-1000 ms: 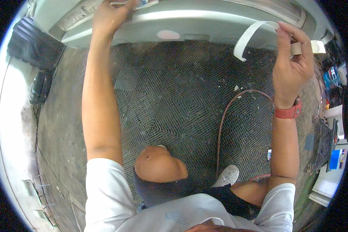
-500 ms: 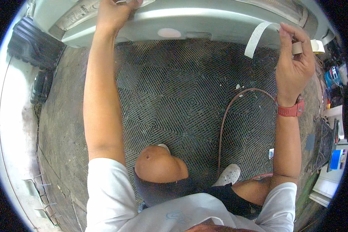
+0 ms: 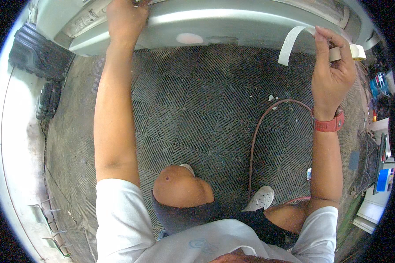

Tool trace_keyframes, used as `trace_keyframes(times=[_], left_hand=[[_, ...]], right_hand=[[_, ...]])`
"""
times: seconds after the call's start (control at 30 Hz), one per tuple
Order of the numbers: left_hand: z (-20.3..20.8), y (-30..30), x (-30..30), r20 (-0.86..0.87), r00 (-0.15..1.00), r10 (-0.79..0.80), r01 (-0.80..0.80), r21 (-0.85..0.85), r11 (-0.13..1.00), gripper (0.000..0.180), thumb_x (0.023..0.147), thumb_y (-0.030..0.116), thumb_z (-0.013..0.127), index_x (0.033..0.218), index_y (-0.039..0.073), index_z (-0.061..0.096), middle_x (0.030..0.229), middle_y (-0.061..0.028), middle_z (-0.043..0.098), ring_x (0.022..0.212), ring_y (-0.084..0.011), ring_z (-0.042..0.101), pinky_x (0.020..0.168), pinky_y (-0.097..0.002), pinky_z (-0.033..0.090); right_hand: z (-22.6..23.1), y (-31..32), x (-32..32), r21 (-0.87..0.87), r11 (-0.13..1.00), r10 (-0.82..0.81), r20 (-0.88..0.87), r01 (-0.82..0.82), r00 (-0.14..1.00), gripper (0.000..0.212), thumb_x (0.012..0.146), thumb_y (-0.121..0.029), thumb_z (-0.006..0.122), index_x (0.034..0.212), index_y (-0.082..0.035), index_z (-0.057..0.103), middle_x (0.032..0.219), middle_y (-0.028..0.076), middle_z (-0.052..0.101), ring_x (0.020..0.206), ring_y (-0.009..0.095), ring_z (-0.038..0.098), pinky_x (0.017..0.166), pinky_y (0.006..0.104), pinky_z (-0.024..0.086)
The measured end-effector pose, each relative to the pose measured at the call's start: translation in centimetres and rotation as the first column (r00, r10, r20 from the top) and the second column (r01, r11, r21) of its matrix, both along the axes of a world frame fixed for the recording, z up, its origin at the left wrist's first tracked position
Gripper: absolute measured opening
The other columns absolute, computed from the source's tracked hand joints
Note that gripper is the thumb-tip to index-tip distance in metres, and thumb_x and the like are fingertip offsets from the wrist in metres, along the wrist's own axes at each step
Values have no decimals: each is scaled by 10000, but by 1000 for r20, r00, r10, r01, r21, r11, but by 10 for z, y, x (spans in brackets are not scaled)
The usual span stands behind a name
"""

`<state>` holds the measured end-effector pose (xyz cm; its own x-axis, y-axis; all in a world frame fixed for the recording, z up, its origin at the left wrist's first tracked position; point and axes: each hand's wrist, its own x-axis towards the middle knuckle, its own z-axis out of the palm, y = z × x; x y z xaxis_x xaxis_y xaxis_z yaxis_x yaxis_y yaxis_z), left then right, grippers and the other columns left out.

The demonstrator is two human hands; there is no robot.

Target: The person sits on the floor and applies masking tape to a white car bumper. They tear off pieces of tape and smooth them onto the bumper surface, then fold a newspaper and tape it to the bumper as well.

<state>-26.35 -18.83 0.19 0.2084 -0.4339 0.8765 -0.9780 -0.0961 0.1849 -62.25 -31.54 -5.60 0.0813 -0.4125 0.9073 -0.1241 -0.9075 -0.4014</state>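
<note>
My right hand (image 3: 335, 72) pinches a strip of pale masking tape (image 3: 288, 46) between thumb and forefinger. The strip's loose end curls down to the left. Behind the fingers of that hand sits the masking tape roll (image 3: 358, 52). My left hand (image 3: 126, 22) reaches to the top edge of the view, against the grey-green car bumper (image 3: 224, 26). Its fingertips are cut off by the frame, so what it touches or holds is not clear. Printed masking paper (image 3: 88, 21) covers the panel beside it. A pale round patch (image 3: 189, 38) marks the bumper.
A reddish hose (image 3: 253, 131) loops over the dark ribbed floor mat (image 3: 193, 114), where small white scraps (image 3: 271, 97) lie. At the left wall stand black plastic parts (image 3: 39, 48). A blue bucket (image 3: 378, 85) and other items line the right side. My knee (image 3: 175, 186) is bent below.
My left hand has shifted slightly left along the bumper, and the white piece by its fingers no longer shows. My right hand and the tape strip stay almost in place.
</note>
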Motion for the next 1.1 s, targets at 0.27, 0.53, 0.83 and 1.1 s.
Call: trace_keyframes(times=[0.27,0.53,0.83,1.1], left_hand=[[-1,-4,1,96,995,18,-18,-2,1000,372,858,71,789,1220,13,726,1108,-184,769,1015,-339,743,847,-388,575],[-7,-1,46,-4,859,512,-495,249,832,613,752,566,894,990,33,705,923,-188,763,826,-365,742,778,-427,580],[-18,30,12,-675,723,-147,184,-17,983,873,781,396,944,1423,-18,521,998,-94,751,872,-196,704,823,-311,531],[5,4,-14,-784,591,-188,-8,-238,971,326,939,280,802,1065,-14,739,973,-131,764,854,-154,703,690,-315,539]], right_hand=[[-4,-3,-5,56,998,7,-4,-6,1000,113,1014,-109,728,1102,-55,775,989,8,765,912,80,671,823,243,524],[-3,-7,-4,19,1000,-17,20,16,1000,110,1007,-120,736,1088,-67,787,977,-6,765,872,49,651,753,219,499],[-5,-14,-4,14,1000,6,34,-6,999,112,1013,-126,727,1095,-75,783,995,-20,745,856,42,623,724,202,478],[-1,16,13,79,996,-32,-48,35,998,127,997,-141,755,1104,-77,777,1012,-17,740,862,59,629,751,216,490]])
